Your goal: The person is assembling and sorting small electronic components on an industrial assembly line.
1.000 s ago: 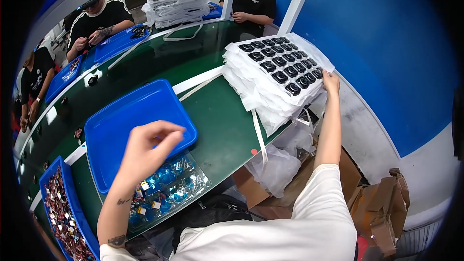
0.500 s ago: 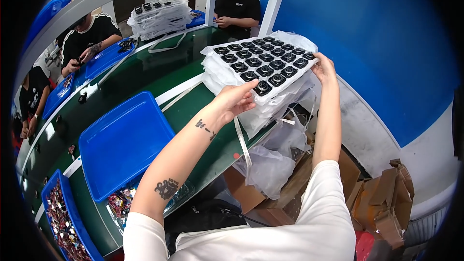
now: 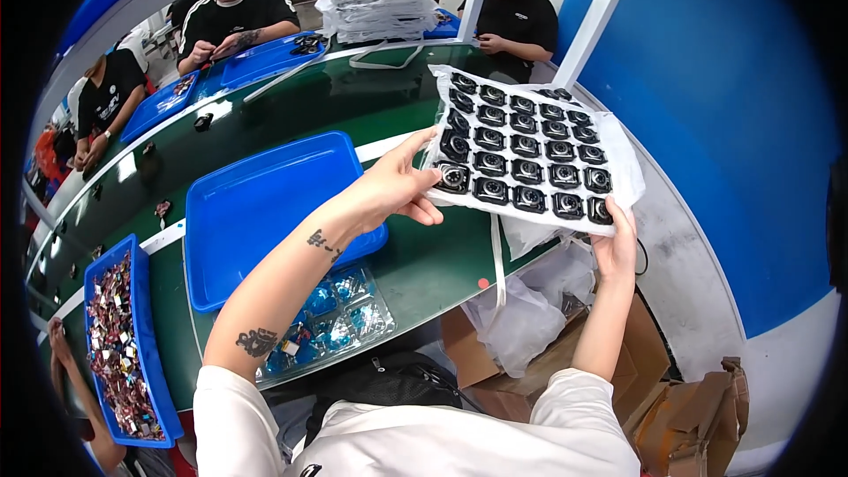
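Tray of black units, tilted between hands: left hand pinching left edge, right hand pinching near right corner.

The blue tray is seen as smooth plastic; beneath it, the green tabletop is glossed; right of it, shiny black pieces are set in a matt white tray.

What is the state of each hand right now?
Left hand: closed on the left side of the white tray.
Right hand: closed on its near right corner.
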Demonstrator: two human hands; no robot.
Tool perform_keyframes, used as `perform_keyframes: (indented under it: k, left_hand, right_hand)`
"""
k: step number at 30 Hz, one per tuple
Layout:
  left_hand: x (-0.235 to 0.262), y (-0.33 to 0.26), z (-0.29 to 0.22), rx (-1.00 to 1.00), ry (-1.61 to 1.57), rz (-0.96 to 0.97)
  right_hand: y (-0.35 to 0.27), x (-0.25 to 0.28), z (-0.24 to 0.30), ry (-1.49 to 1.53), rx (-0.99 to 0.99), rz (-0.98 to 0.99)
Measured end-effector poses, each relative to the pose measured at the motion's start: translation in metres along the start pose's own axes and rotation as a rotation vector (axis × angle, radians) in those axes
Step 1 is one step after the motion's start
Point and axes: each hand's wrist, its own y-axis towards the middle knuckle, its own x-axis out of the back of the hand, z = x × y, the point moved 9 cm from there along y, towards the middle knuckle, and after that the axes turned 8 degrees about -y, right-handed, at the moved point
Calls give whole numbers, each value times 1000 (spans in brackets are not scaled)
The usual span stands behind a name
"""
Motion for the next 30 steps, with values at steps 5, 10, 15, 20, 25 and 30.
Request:
perform_keyframes:
  k: [5,10,15,20,25,30]
  left_hand:
    - [13,-57,-18,-105,103,-52]
    - [54,-155,-21,-151,61,-301]
    - [84,-252,20,-210,-109,-525]
    - [91,-323,18,-273,-171,-736]
    - [101,-350,1,-457,-106,-776]
    - [113,-380,-21,-405,246,-896]
  right_hand:
    - [-25,-39,-3,-23,152,95]
    - [-62,-102,-34,-6,115,244]
    - [-111,-159,-63,-48,-15,407]
    - [-135,-222,-56,-142,-44,662]
    - [-142,-248,-43,-173,66,1119]
    - [-114,-238,-41,-615,400,985]
